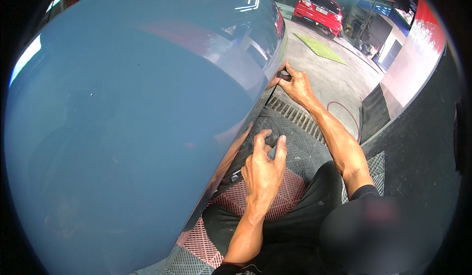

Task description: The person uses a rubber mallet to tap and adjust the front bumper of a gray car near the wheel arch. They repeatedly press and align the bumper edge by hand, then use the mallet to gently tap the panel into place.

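Note:
A large glossy blue-grey car body panel (147, 137) fills the left side of the view, with lights and a red car mirrored in its surface. At its right-hand edge, farther off, my right hand (297, 86) is closed in a pinch on a small dark thing (283, 74), whose kind I cannot make out. Nearer to me, my left hand (264, 169) hovers beside the panel's lower edge. Its thumb and forefinger are bent and apart, and nothing shows between them.
Pink floor tiles (290, 191) and grey ones lie beneath me, beside a slotted drain grate (297, 115). A thin red hose (351, 112) curves across the floor. Farther back are a green mat (319, 49) and a red car (318, 12). A pillar (410, 61) stands at right.

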A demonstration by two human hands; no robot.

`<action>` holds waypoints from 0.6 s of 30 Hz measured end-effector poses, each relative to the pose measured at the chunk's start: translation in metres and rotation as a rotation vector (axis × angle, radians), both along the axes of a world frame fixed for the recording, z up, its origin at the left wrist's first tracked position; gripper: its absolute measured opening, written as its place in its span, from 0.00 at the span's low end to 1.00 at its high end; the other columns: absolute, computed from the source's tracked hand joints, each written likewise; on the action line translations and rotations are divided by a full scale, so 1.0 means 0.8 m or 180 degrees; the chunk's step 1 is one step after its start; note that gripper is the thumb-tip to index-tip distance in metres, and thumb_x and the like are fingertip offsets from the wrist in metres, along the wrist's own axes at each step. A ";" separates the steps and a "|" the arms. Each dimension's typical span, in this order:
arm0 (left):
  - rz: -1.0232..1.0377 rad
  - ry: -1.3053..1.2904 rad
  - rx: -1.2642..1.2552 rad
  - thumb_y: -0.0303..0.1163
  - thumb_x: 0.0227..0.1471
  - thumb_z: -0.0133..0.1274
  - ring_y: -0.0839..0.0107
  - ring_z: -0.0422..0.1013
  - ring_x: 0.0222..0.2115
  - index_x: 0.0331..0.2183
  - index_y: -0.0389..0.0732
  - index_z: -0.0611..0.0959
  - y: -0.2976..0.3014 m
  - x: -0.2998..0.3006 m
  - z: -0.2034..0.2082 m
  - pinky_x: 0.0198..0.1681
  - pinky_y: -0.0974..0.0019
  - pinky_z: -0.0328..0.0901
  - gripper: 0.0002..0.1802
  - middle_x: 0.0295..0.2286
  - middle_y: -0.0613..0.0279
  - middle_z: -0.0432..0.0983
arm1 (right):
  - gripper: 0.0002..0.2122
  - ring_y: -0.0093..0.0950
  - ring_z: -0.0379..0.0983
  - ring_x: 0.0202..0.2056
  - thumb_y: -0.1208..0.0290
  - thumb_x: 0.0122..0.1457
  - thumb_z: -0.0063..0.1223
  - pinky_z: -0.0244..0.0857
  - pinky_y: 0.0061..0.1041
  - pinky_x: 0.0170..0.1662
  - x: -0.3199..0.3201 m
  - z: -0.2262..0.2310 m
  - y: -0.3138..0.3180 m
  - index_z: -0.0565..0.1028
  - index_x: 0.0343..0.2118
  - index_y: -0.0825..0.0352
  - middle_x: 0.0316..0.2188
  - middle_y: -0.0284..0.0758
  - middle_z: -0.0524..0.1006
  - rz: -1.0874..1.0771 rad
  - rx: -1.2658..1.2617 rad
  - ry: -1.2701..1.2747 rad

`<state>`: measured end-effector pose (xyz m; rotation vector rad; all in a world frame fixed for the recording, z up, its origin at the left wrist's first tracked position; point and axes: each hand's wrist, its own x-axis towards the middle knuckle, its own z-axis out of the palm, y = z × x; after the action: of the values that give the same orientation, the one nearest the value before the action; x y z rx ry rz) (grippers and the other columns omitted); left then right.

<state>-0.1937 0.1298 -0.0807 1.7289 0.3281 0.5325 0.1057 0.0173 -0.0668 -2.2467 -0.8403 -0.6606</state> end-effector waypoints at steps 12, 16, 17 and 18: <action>-0.0042 0.0056 0.0080 0.46 0.61 0.58 0.39 0.81 0.35 0.53 0.40 0.76 0.003 -0.001 0.003 0.39 0.44 0.74 0.25 0.32 0.36 0.83 | 0.35 0.54 0.82 0.41 0.65 0.53 0.60 0.77 0.43 0.46 -0.019 0.026 0.002 0.66 0.59 0.88 0.38 0.61 0.81 -0.0162 -0.0969 -0.0320; -0.0084 0.0074 0.0052 0.47 0.61 0.58 0.39 0.81 0.34 0.53 0.41 0.76 0.006 -0.002 0.002 0.38 0.44 0.74 0.26 0.31 0.36 0.83 | 0.35 0.53 0.82 0.42 0.65 0.53 0.60 0.77 0.42 0.47 -0.018 0.031 0.000 0.66 0.58 0.88 0.37 0.61 0.81 0.0109 -0.0836 -0.0084; -0.0077 0.0079 0.0052 0.47 0.61 0.58 0.39 0.81 0.33 0.53 0.41 0.76 0.007 -0.002 0.002 0.38 0.44 0.74 0.26 0.31 0.36 0.83 | 0.34 0.53 0.82 0.42 0.65 0.53 0.60 0.77 0.41 0.48 -0.020 0.032 0.001 0.66 0.59 0.88 0.37 0.61 0.81 0.0160 -0.0774 0.0001; -0.0084 0.0079 0.0048 0.47 0.61 0.59 0.39 0.81 0.33 0.53 0.41 0.76 0.006 -0.002 0.002 0.38 0.44 0.74 0.26 0.31 0.36 0.83 | 0.35 0.53 0.82 0.42 0.65 0.53 0.60 0.77 0.41 0.48 -0.017 0.031 -0.001 0.66 0.59 0.87 0.37 0.61 0.81 0.0178 -0.0755 0.0049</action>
<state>-0.1953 0.1345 -0.0787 1.7534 0.3191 0.4957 0.0918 0.0166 -0.0420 -2.4246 -1.0158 -0.5409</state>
